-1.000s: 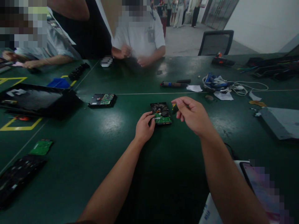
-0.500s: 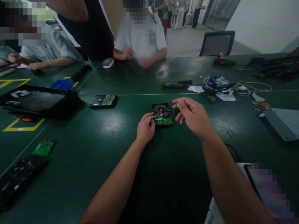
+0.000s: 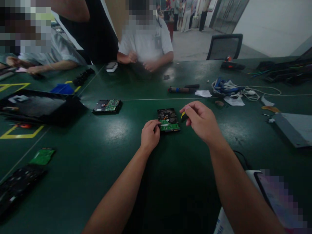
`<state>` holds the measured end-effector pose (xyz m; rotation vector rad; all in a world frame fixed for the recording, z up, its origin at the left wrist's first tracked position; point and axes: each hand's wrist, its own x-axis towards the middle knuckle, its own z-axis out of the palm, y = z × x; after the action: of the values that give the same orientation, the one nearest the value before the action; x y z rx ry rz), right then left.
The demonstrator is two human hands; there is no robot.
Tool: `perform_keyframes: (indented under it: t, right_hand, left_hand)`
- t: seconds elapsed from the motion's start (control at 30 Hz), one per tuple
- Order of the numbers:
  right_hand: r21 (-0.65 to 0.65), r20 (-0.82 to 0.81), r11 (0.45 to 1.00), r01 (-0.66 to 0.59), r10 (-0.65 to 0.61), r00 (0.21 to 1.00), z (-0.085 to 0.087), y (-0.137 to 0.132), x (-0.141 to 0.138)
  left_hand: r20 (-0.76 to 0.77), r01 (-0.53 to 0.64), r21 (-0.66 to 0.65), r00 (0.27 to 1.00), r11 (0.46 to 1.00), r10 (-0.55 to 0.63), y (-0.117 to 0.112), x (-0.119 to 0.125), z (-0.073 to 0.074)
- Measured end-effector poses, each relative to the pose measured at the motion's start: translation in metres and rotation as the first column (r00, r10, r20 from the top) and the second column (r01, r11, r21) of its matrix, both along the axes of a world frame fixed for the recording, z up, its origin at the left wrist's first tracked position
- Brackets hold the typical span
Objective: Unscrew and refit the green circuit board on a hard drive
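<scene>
Two hard drives (image 3: 170, 117) lie on the tabletop (image 3: 114, 172), one central, one left; the left hand (image 3: 149, 136) grips the central one's left edge; the right hand (image 3: 198, 122) pinches one tool (image 3: 183, 115), perhaps a screwdriver.

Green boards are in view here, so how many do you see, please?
3: a board beside the left hand, another on the left drive, a third at lower left. More may be hidden.

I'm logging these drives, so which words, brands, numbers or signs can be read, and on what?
Nothing reads clearly.
Blue letters on the white item, bottom right: slanted, too blurred.
White marking on the near hard drive: too small.
Any print on the other hard drive: too small.
</scene>
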<state>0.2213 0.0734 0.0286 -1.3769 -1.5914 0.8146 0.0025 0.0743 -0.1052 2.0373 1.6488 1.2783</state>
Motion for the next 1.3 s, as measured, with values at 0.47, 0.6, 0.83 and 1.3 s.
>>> perform_keyframes:
  t: [0.47,0.6,0.83,1.3]
  right_hand:
    - [0.046,0.016,0.999,0.007,-0.008,1.0,-0.0022,0.0022,0.0036]
    - [0.047,0.04,0.996,0.081,-0.083,0.996,-0.0047,0.005,0.0061]
    - [0.087,0.032,0.996,-0.006,0.003,0.999,-0.0006,0.0021,0.0038]
    - [0.062,0.088,0.998,-0.027,0.021,0.996,-0.0014,0.002,0.0032]
  left_hand:
    - [0.017,0.003,-0.038,1.0,0.999,-0.002,-0.0007,-0.0007,0.0008]
    - [0.015,0.0,-0.045,1.0,0.999,0.001,-0.0011,-0.0001,0.0023]
    - [0.015,-0.001,-0.042,1.0,0.999,0.001,-0.001,-0.0001,0.0021]
    - [0.016,-0.002,-0.03,1.0,1.0,0.002,0.0007,-0.0008,-0.0002]
